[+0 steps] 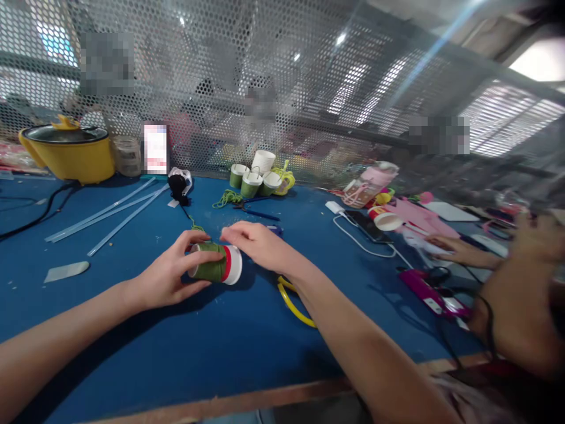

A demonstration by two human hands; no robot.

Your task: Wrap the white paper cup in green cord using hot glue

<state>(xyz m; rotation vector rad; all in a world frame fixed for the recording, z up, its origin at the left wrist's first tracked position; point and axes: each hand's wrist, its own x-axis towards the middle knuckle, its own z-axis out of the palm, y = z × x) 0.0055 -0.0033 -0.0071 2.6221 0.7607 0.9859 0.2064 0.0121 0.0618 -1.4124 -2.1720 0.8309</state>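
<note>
A small paper cup [214, 263] wrapped in green yarn, with a red band and a white rim, lies tilted on its side above the blue table. My left hand [170, 271] is closed around its green part, thumb on the near side. My right hand [260, 242] is at the cup's upper edge near the red band, its fingers drawn together; what they pinch, if anything, is hidden. Green yarn [197, 226] shows just behind my left fingertips. Partly under my right forearm lies a yellow-handled tool [293, 306].
Several green-wrapped cups [251, 184] stand at the back beside loose green yarn [227, 199] and pliers [256, 212]. Glue sticks [126, 221] and a yellow pot [70, 154] are at left. To the right lie a phone [366, 225] and cable; a co-worker's hand [463, 253] works there.
</note>
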